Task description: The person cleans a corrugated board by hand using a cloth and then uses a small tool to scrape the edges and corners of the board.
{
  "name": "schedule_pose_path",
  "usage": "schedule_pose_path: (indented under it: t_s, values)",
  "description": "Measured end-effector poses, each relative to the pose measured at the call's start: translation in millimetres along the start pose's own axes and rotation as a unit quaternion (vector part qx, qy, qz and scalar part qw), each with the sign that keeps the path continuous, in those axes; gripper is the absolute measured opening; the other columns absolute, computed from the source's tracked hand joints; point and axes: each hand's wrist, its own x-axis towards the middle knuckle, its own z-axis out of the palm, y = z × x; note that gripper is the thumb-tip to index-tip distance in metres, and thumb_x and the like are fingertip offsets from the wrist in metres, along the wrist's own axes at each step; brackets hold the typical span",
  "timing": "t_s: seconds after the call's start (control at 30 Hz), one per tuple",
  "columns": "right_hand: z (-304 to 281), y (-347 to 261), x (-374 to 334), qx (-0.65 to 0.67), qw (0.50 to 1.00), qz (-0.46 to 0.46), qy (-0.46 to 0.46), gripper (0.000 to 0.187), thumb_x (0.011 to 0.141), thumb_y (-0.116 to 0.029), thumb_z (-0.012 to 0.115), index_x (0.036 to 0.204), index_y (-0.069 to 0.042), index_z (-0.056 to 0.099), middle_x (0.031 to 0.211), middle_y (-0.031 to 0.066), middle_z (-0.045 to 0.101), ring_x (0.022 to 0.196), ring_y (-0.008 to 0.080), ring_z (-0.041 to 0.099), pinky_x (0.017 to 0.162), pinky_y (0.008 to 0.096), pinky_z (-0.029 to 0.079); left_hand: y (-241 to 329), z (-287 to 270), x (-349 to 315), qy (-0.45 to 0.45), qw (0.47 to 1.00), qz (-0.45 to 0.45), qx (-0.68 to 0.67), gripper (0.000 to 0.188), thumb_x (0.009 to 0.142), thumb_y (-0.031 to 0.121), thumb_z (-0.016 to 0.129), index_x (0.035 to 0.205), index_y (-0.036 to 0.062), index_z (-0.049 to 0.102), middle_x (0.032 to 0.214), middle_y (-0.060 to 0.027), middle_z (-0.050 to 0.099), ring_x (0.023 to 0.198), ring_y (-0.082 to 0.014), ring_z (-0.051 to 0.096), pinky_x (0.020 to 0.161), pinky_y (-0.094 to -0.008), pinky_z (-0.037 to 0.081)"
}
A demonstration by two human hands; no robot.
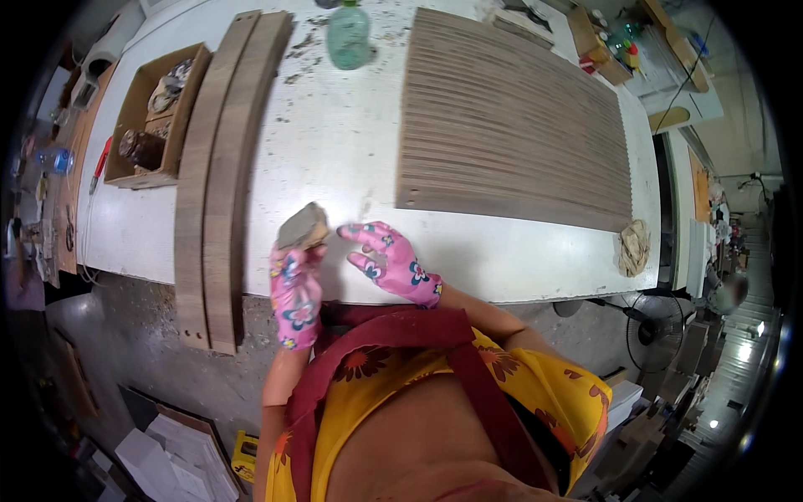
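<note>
Both my hands wear pink gloves with a flower pattern. In my left hand (297,289) is a small block with a grey face and a tan edge, which looks like a sanding block (303,227); the fingers are closed round its lower part, over the white table. My right hand (391,261) is just to the right of it, with thumb and fingers apart and nothing between them. A gap separates its fingertips from the block. Left of my hands lie two long wooden boards (194,201), side by side, their near ends sticking out past the table edge.
A stack of thin wooden strips (510,125) covers the right of the white table (335,151). A crumpled cloth (634,248) lies at its near right corner. An open box (150,117) holds a jar and rags. A green bottle (348,38) stands far back. A fan (652,330) is at right.
</note>
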Motion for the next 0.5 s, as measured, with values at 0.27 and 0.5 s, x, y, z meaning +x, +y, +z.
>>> schedule_pose_path:
  t_s: [0.27,0.5]
  values:
    - [-124,56,-96,0.19,0.964,0.121,0.138,0.057,0.081,-0.028,0.07,0.13,-0.004,0.051,0.12,0.0094,0.057,0.097,0.0191,0.056,0.086,0.0324,0.047,-170,132,-28,0.007,0.991,-0.128,0.041,0.028,0.089,0.012,0.064,0.115,0.0038,0.055,0.099,-0.0052,0.063,0.089,-0.0137,0.061,0.08,-0.0241,0.047]
    - [-140,61,-129,0.393,0.878,0.168,0.217,0.06,0.081,-0.021,0.073,0.13,0.0,0.045,0.11,0.0075,0.059,0.097,0.0125,0.057,0.085,0.0267,0.047,-217,152,-58,0.018,0.984,-0.157,0.087,0.047,0.085,0.012,0.069,0.128,0.0039,0.051,0.109,-0.0047,0.064,0.095,-0.0131,0.061,0.084,-0.0261,0.047]
